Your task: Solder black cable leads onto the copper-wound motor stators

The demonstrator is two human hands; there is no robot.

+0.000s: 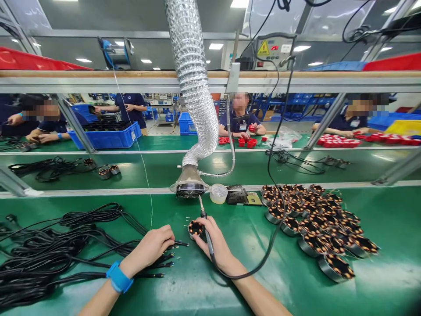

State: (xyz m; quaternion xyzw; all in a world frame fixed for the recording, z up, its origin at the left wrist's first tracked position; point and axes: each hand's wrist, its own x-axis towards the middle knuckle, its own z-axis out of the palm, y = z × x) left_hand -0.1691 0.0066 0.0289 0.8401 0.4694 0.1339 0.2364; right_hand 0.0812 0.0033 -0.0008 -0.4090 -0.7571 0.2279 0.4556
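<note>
- My left hand (154,245) pinches a thin black cable (182,243) near its tip.
- My right hand (215,243) grips a copper-wound silver metal ring (191,233) and a black-handled soldering iron (208,241) over the green tabletop (184,285).

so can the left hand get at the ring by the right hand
Probably yes: the ring sits near the left hand, its left side uncovered, though the right hand touches the other.

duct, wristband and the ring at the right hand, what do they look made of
Duct: probably aluminium foil, from its crinkled silver shine. Wristband: smooth, even blue, perhaps rubber or plastic. Ring: silvery rim, likely steel; coppery glints suggest copper windings.
</note>
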